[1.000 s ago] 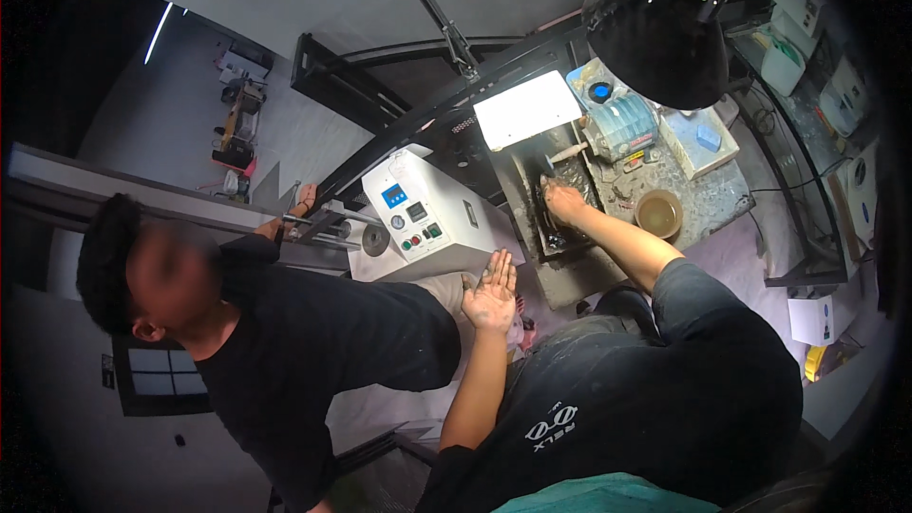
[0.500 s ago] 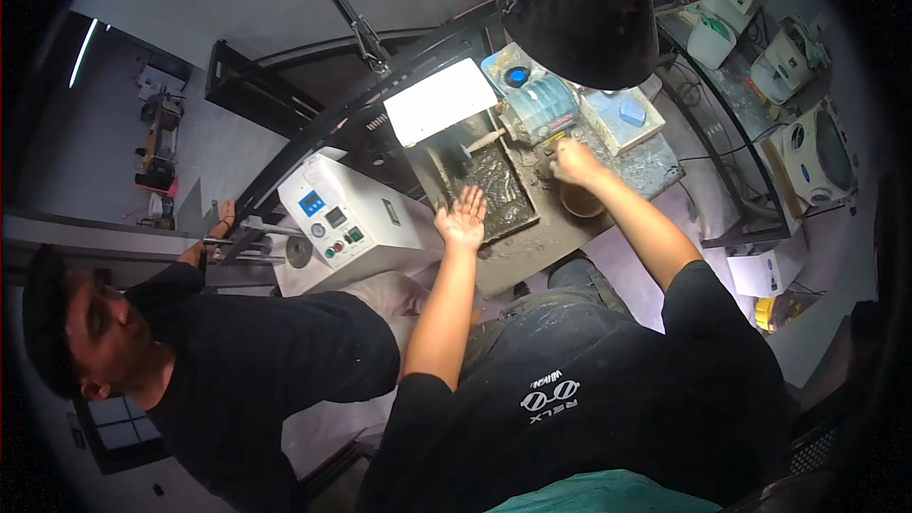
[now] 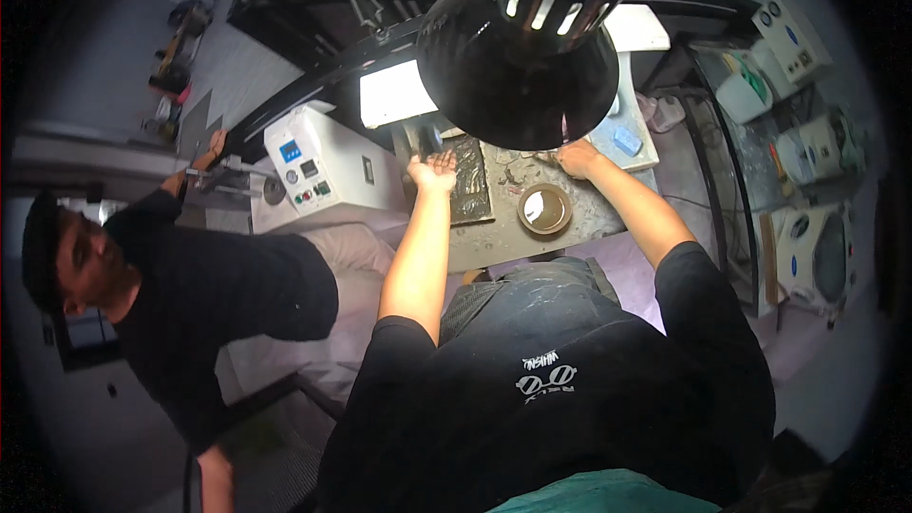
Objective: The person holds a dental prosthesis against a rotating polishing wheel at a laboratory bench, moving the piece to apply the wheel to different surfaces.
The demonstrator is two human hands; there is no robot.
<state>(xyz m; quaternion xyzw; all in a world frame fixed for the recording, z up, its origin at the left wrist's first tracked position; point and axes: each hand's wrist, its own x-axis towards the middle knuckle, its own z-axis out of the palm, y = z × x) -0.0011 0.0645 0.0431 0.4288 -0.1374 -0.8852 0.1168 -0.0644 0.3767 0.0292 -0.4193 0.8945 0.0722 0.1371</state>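
My left hand is open, palm up with its fingers loosely spread, over the left edge of a dark wet tray. Nothing shows in its palm. My right hand is at the far side of the grey, muddy bench, just below a black lamp shade. Its fingers look curled together, but the shade partly covers them, so whatever they hold is hidden. Between my hands and nearer to me stands a round brown bowl with liquid in it.
The large lamp shade blocks much of the bench's far side. A white control box stands at the left, beside another person in dark clothes. A blue block lies in a pale tray at the right. Further right are white machines.
My view has shifted, and the lamp shade now covers the blue-green motor seen before. The bowl, earlier mostly behind my right forearm, shows whole. My left hand remains palm up.
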